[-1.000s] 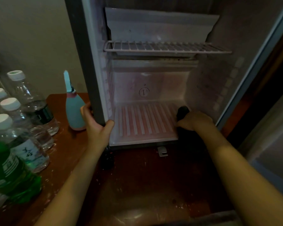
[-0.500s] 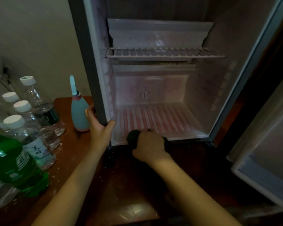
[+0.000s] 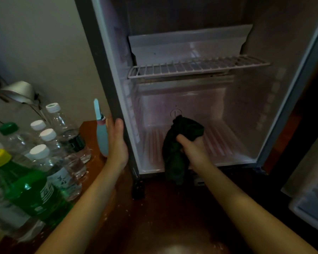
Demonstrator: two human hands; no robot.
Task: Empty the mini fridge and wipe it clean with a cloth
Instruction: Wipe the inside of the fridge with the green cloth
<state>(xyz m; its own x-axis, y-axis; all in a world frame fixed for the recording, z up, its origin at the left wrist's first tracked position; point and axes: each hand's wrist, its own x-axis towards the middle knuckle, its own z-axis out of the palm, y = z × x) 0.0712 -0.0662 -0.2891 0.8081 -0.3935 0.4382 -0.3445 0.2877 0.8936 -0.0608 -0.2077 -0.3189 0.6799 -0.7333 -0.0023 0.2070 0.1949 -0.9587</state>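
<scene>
The mini fridge [image 3: 246, 107] stands open on a wooden table, its ribbed floor and white wire shelf [image 3: 196, 66] bare. My right hand [image 3: 195, 151] is shut on a dark green cloth [image 3: 180, 142], held just above the front middle of the fridge floor; part of the cloth hangs down over the front lip. My left hand [image 3: 117, 142] lies flat against the grey left side wall of the fridge, thumb at its front edge, fingers hidden behind the wall.
Several clear water bottles [image 3: 62, 143] and a green bottle [image 3: 26, 187] crowd the table's left side. A blue spray bottle [image 3: 101, 132] stands right beside my left hand. The fridge door [image 3: 308, 195] hangs open at the right.
My right hand moved from the floor's right side to its front left, then lifted to the front middle with the cloth unfolding. My left hand slid higher up the fridge's left wall.
</scene>
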